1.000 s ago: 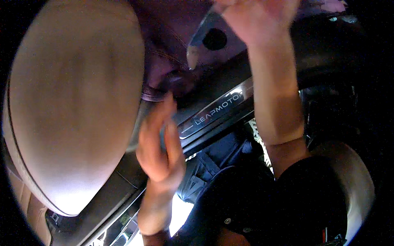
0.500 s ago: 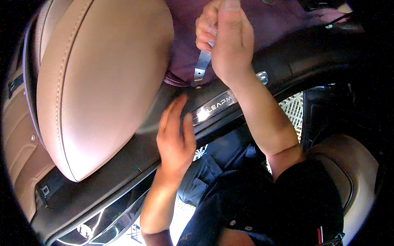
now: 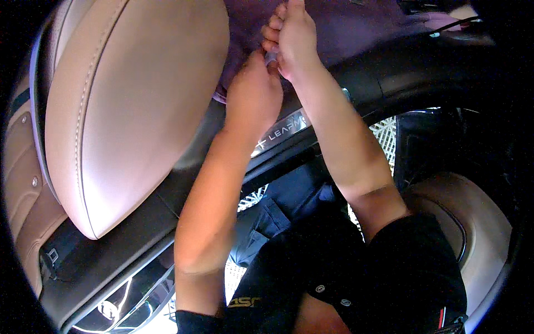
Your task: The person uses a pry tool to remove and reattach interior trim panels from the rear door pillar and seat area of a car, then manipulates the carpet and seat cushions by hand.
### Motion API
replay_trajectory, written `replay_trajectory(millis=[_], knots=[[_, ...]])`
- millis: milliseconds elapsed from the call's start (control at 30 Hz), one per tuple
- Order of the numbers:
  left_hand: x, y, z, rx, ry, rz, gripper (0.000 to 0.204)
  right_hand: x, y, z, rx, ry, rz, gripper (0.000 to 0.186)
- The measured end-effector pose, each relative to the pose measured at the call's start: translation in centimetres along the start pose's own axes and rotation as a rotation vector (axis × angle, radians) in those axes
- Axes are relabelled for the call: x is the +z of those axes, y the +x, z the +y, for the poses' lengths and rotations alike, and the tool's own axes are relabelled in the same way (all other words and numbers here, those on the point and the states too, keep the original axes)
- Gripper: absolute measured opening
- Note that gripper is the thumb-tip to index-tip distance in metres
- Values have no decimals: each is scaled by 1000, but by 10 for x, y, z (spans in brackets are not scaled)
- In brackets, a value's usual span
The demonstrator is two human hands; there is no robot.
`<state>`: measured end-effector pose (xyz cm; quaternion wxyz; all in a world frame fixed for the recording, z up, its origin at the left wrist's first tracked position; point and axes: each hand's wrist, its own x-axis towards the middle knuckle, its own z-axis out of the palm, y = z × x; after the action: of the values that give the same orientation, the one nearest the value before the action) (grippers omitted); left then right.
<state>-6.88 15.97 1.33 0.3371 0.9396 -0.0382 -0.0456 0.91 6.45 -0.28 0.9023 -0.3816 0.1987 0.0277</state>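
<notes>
My right hand [image 3: 296,40] is closed round a flat silver metal strip [image 3: 271,57], above the purple-brown floor covering [image 3: 356,36]. Only a small piece of the strip shows between the hands. My left hand [image 3: 255,86] has its thumb and fingers closed at the strip's near end, just below and left of the right fist. Both hands are over the inner side of a car's door sill, by the edge of a beige seat [image 3: 139,106].
The black sill with its shiny lettered plate [image 3: 281,131] runs beneath my forearms. The beige seat bulges up at left. A door panel [image 3: 484,222] stands at lower right. White grating [image 3: 385,136] shows on the ground outside.
My left hand has moved up and forward from over the sill to the strip's near end, its fingers closing. The right hand has shifted slightly left, still holding the strip.
</notes>
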Motion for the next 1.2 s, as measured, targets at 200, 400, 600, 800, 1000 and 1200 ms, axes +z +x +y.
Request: replay_trajectory(millis=[200,400,600,800,1000,1200], knots=[[7,4,-3,-78,139,-96,22,-7,1,2,76,-46,50,46],[-7,2,5,-137,45,-81,24,3,-11,-5,86,-80,51,47],[-32,-85,-40,199,-116,195,36,15,-28,-26,-313,-3,-25,47],[-18,-96,-50,494,340,114,45,-19,48,-76,-1590,-582,-22,34],[-14,-88,-37,484,526,110,50,-5,55,-23,-1597,-1252,-215,23],[-18,-55,-15,423,742,-54,66,-10,52,-38,-1537,-1279,-127,24]])
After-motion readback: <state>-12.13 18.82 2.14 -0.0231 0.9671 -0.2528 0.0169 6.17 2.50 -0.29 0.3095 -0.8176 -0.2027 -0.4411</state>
